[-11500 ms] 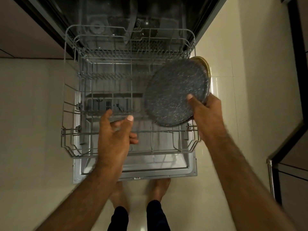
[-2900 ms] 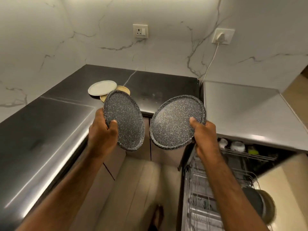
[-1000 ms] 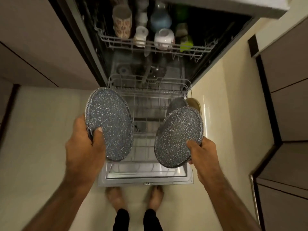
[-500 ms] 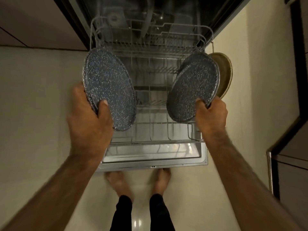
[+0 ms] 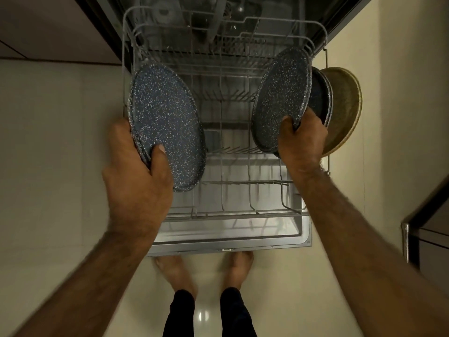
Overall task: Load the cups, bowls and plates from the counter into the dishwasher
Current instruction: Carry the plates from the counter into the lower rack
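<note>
- Since half a second ago, the right hand (image 5: 302, 139) has carried its speckled plate (image 5: 281, 100) farther to the right side of the lower rack (image 5: 243, 183), so it now stands just in front of the plates already there.
- The lower rack is the biggest thing here. It is pulled out over the open dishwasher door (image 5: 230, 242), under both hands, so plates can go straight down into it.
- Two plates stand on edge behind the right hand's plate: another dark speckled plate (image 5: 320, 98) and a tan plate (image 5: 345, 108). They stand up so water can reach both faces, I think.
- The right hand is closed on the bottom edge of its plate, thumb in front. It holds the plate upright and turned like its neighbours, likely to slip it into the next slot. I cannot tell if it touches the wires yet.
- The left hand (image 5: 136, 176) is closed on a second speckled plate (image 5: 167, 125), thumb on its face. This plate is tilted and held up above the left side of the rack, probably waiting its turn.
- The thin tines (image 5: 233, 149) between the two hands are bare, so there is room.
</note>
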A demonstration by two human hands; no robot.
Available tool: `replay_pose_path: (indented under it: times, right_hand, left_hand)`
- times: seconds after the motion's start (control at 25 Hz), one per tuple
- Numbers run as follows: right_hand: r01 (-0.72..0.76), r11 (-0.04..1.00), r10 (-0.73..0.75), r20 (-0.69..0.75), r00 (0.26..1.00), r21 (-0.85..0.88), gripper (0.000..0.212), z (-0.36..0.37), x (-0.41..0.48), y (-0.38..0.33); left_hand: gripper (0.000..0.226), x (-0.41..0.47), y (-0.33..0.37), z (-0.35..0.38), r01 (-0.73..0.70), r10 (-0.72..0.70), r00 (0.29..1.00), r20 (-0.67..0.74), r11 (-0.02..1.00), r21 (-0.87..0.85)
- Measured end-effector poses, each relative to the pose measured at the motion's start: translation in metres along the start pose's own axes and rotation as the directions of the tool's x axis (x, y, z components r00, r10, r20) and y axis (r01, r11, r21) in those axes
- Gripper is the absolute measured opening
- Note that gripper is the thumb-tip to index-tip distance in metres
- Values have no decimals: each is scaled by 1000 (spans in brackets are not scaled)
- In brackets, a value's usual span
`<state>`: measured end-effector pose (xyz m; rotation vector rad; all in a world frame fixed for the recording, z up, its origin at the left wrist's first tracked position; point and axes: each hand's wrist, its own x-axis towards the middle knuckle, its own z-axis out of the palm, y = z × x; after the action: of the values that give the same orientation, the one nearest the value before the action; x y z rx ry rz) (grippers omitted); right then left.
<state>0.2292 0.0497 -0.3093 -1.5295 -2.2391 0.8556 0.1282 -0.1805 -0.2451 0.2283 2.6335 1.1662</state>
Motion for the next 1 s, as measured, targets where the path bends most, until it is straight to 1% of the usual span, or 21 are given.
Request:
replay_pose_path:
  times: [0.12, 0.32, 0.6, 0.8, 1.0]
  right_hand:
    - [3, 1000, -2, 28, 1000, -1, 30, 6, -1, 4]
    - [-83, 996, 85, 62, 994, -44, 34, 9, 5, 3]
    - [-69, 988, 82, 90, 993, -139, 29, -2, 13, -5]
    - [-85, 984, 105, 123, 987, -156, 27, -9, 15, -13]
    - [-64, 985, 89, 154, 984, -159, 25, -16, 18, -21]
  left_hand:
    - [34, 1, 1, 4, -13, 13, 1000, -5, 1000, -11]
    - [38, 0, 1, 8, -14, 14, 1000, -7, 999, -31]
    - [35, -7, -1, 9, -33, 33, 999, -12, 999, -43]
    - [33, -14, 0, 8, -53, 52, 999, -18, 997, -64]
    - [33, -17, 0, 7, -63, 62, 998, -24, 995, -75]
